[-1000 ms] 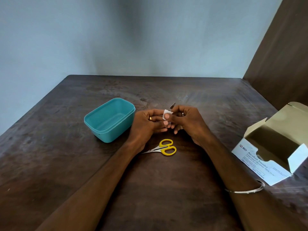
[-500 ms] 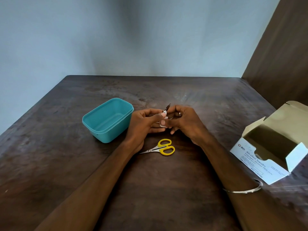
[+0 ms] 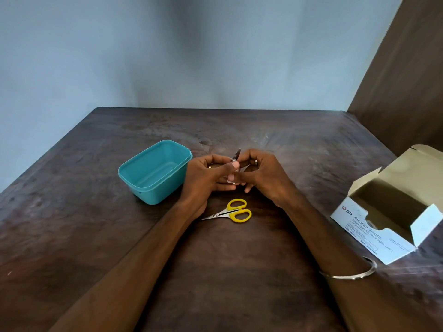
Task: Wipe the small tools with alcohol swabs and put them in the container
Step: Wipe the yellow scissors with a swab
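Well, table (image 3: 96, 236): dark, scuffed wood, set in a corner.
Walls: pale blue; brown panel on the right.
Hands: left hand (image 3: 206, 178) and right hand (image 3: 261, 176) pinch a small metal tool (image 3: 236, 156) between them.
Container (image 3: 155, 171): teal, just left of the hands.
Scissors (image 3: 231, 213): lying nearer.
Swab box (image 3: 393, 207): open, far right.

The white alcohol swab (image 3: 232, 179) you showed folded over the small metal tool (image 3: 236, 156) a second ago is now nearly hidden under your left hand (image 3: 208, 174). The tool's tip stands barer above your thumb, and your right hand (image 3: 261, 173) has closed in against the left.
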